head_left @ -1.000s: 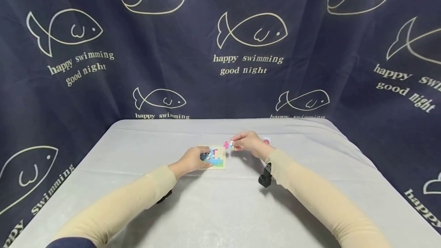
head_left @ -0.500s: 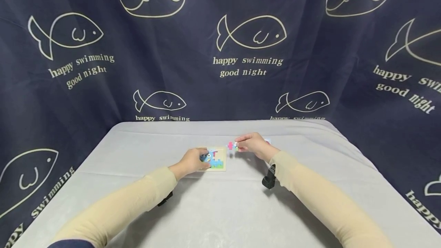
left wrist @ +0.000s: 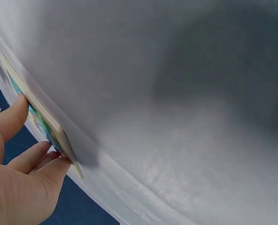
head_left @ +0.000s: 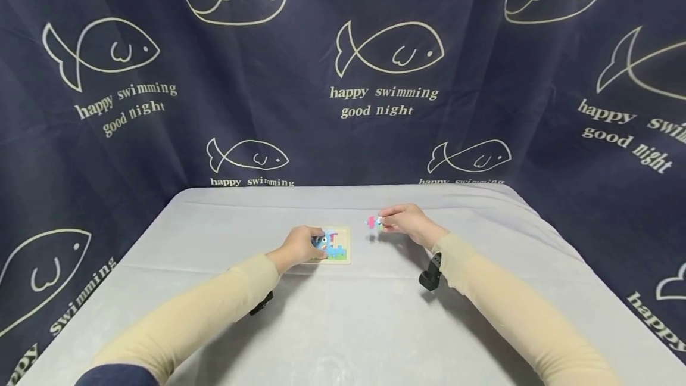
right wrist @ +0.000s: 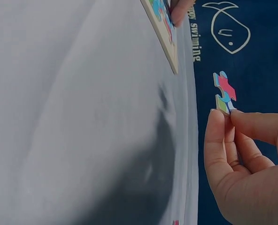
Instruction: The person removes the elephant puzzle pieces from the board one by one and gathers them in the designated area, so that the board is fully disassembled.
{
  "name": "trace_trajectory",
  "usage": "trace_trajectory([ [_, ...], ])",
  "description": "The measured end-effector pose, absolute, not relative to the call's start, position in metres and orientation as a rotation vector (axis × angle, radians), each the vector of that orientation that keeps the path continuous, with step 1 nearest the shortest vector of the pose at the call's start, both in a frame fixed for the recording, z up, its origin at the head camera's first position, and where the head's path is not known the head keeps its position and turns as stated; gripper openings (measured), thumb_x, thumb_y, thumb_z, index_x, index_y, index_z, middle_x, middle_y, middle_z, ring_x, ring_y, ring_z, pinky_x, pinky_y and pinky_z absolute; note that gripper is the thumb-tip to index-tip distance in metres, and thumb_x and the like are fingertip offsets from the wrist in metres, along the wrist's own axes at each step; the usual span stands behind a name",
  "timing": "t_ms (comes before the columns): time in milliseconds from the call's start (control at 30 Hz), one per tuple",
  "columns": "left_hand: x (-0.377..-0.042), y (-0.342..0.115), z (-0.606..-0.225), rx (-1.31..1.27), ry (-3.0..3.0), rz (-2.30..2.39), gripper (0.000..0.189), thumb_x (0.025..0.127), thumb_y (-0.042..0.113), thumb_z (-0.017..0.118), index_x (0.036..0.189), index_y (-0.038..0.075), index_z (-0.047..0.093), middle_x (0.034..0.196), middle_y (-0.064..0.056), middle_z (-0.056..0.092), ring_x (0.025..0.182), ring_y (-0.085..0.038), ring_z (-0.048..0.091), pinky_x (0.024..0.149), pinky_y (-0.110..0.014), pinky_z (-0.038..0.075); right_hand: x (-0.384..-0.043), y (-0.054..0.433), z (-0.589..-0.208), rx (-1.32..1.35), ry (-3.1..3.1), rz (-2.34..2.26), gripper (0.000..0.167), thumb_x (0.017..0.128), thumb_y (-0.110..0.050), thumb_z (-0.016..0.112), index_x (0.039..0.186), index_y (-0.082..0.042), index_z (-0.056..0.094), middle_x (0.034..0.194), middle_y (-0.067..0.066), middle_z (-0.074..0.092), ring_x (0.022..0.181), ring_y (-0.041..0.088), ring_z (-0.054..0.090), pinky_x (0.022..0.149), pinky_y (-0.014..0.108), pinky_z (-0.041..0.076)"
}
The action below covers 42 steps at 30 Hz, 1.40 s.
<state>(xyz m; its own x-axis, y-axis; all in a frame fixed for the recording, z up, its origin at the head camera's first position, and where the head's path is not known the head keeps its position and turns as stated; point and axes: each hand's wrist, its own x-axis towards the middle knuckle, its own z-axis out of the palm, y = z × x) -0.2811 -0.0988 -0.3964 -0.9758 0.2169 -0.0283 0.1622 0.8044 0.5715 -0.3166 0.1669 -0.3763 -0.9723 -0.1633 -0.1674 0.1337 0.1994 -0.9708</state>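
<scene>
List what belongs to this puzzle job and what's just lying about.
Puzzle job:
puzzle board, held by the left hand
pink puzzle piece, pinched by the right hand

Just around:
table
fish-print curtain
black wrist gadget
pink scrap, too cut off to identify

Head view faces forward and down; nearer wrist views share the puzzle board (head_left: 343, 237).

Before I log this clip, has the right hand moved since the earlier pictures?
Yes: in the head view, the right hand has moved rightward, away from the puzzle, judged against the curtain.
</scene>
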Motion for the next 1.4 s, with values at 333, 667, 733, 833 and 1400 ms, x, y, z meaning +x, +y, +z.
trace_trajectory([
  [333, -0.281, -0.101, -0.397, 0.309, 2.918, 0.878, 0.063, 0.075, 0.017, 0.083, 0.131, 0.0, 0.058, 0.139, -0.015, 0.055, 0.133, -0.035, 0.046, 0.112, -0.045, 0.035, -0.319, 0.189, -0.373, -0.04, 2.263, -1.843, 0.036, 0.09, 0.007, 0.057, 0.124, 0.018, 0.052, 0.094, 0.005, 0.064, 0.075, 0.008, 0.064, 0.078, 0.023, 0.057],
  [667, -0.278, -0.099, -0.394, 0.359, 2.923, 0.798, 0.063, 0.078, 0.017, 0.08, 0.133, -0.002, 0.056, 0.141, -0.015, 0.053, 0.133, -0.035, 0.046, 0.113, -0.044, 0.034, -0.316, 0.204, -0.372, -0.029, 2.273, -1.846, 0.036, 0.091, 0.008, 0.056, 0.124, 0.021, 0.049, 0.094, 0.007, 0.064, 0.071, 0.007, 0.064, 0.077, 0.024, 0.058],
  [733, -0.278, -0.098, -0.394, 0.38, 2.925, 0.768, 0.062, 0.079, 0.017, 0.08, 0.133, -0.002, 0.055, 0.141, -0.015, 0.052, 0.133, -0.035, 0.045, 0.113, -0.044, 0.035, -0.316, 0.206, -0.372, -0.024, 2.278, -1.845, 0.036, 0.091, 0.008, 0.056, 0.124, 0.021, 0.049, 0.093, 0.006, 0.064, 0.071, 0.007, 0.064, 0.078, 0.025, 0.058],
  [833, -0.277, -0.098, -0.393, 0.408, 2.931, 0.725, 0.061, 0.081, 0.017, 0.079, 0.133, -0.003, 0.055, 0.142, -0.014, 0.052, 0.134, -0.035, 0.045, 0.113, -0.044, 0.035, -0.316, 0.21, -0.373, -0.02, 2.296, -1.829, 0.036, 0.091, 0.008, 0.056, 0.124, 0.021, 0.05, 0.094, 0.007, 0.066, 0.072, 0.008, 0.065, 0.077, 0.025, 0.058],
  [1400, -0.277, -0.095, -0.389, 0.435, 2.966, 0.587, 0.059, 0.081, 0.02, 0.078, 0.131, -0.003, 0.057, 0.139, -0.015, 0.055, 0.132, -0.034, 0.047, 0.112, -0.043, 0.036, -0.316, 0.241, -0.38, 0.081, 2.333, -1.808, 0.038, 0.091, 0.007, 0.056, 0.126, 0.02, 0.049, 0.081, -0.002, 0.067, 0.07, 0.005, 0.064, 0.075, 0.023, 0.057],
])
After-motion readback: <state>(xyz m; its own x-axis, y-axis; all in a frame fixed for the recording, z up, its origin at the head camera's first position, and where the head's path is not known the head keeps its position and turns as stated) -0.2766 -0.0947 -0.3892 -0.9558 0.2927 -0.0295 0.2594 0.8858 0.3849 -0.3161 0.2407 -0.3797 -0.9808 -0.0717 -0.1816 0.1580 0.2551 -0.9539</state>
